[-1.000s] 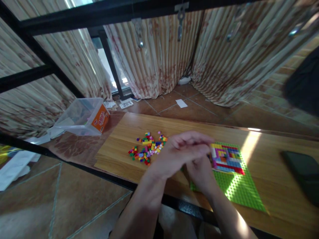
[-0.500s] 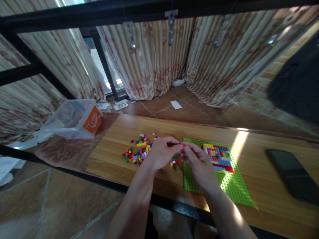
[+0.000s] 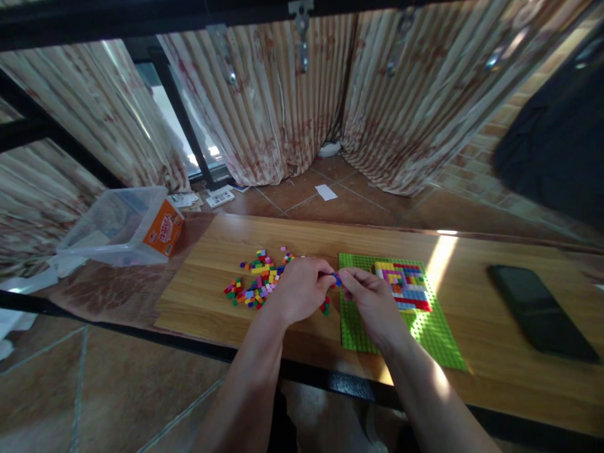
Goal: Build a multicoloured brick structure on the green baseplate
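Note:
My left hand [image 3: 298,288] and my right hand [image 3: 369,299] meet over the wooden board, fingertips pinched together on a small blue brick [image 3: 336,279]. A heap of tiny coloured bricks [image 3: 257,283] lies just left of my left hand. A green baseplate [image 3: 438,343] lies under and right of my right hand, with a patch of coloured bricks [image 3: 403,284] built on its far part. A few loose bricks [image 3: 325,307] sit below the hands.
A clear plastic box with an orange label [image 3: 123,226] stands at the far left of the table. A dark phone [image 3: 538,311] lies at the right. The wooden board [image 3: 207,314] ends near the black table edge. Curtains hang behind.
My hands dropped from in front of the view to the board and came together, pinching a small brick. The view shifted, so everything slid left.

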The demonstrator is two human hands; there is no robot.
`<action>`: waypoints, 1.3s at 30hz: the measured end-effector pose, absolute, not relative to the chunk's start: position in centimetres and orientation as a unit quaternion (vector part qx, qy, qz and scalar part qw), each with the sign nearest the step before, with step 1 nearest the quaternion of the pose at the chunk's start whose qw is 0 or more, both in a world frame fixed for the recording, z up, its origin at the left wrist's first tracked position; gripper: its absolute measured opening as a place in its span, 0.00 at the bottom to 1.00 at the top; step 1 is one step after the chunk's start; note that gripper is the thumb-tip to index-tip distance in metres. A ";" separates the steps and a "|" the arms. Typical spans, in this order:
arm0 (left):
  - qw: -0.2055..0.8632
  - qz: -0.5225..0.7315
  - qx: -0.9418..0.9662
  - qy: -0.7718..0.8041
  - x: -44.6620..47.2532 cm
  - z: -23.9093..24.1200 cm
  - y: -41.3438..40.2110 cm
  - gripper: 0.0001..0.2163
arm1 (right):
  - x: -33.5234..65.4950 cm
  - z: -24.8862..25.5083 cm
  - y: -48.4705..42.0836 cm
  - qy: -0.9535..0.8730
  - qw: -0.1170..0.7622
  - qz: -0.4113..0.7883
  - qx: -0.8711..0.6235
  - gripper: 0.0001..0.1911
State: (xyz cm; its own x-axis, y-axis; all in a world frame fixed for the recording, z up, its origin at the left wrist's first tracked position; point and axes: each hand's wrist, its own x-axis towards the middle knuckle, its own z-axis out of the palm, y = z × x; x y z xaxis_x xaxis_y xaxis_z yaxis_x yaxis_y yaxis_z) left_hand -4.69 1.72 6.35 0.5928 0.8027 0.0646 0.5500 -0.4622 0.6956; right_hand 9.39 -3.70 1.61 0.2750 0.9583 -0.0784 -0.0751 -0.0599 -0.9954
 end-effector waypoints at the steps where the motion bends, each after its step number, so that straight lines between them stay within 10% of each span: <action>1: 0.318 0.192 0.836 0.402 -4.7 6.4 1.8 0.08 | 9.4 1.5 -3.7 -0.373 0.566 0.481 -0.556 0.17; 6: 0.333 0.187 0.845 0.374 -5.2 6.1 2.2 0.07 | 9.7 1.3 -3.7 -0.342 0.562 0.513 -0.551 0.18; 20: 0.299 0.195 0.824 0.440 -7.0 5.0 3.9 0.05 | 8.4 -0.4 -4.3 -0.626 0.324 0.132 -0.697 0.11; 39: 0.461 0.267 0.763 0.366 -3.4 4.6 1.9 0.08 | 10.6 2.7 -6.1 -0.517 0.515 0.238 -0.641 0.11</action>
